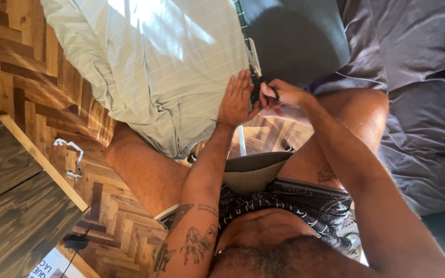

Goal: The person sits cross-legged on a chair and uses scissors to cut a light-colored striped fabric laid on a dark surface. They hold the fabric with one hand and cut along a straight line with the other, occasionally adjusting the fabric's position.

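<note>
Pressing flat against the pale green striped fabric cushion [155, 62], the left hand [236, 100] lay open with its fingers straight and together, pointing toward the top of the view, holding nothing. Just beside it, the right hand [280, 96] was closed, its fingertips pinched on a small dark object [273, 93] at the cushion's edge; what that object was could not be told, and neither could its long axis or which way it pointed. The two hands nearly touched at the thumbs. A dark seam with a white strip [252, 54] ran along that cushion edge, from the top of the view down toward the hands. Next to it lay a dark grey pillow [294, 36], partly in shadow, and beyond that a crumpled grey bed sheet [423, 103] filled the right side. The cushion rested across the person's bare thigh [145, 172], hiding part of it. Below lay a wooden herringbone parquet floor [37, 92], with a small white crumpled strip [70, 154] on it. A dark wooden table [11, 206] stood at the lower left.
</note>
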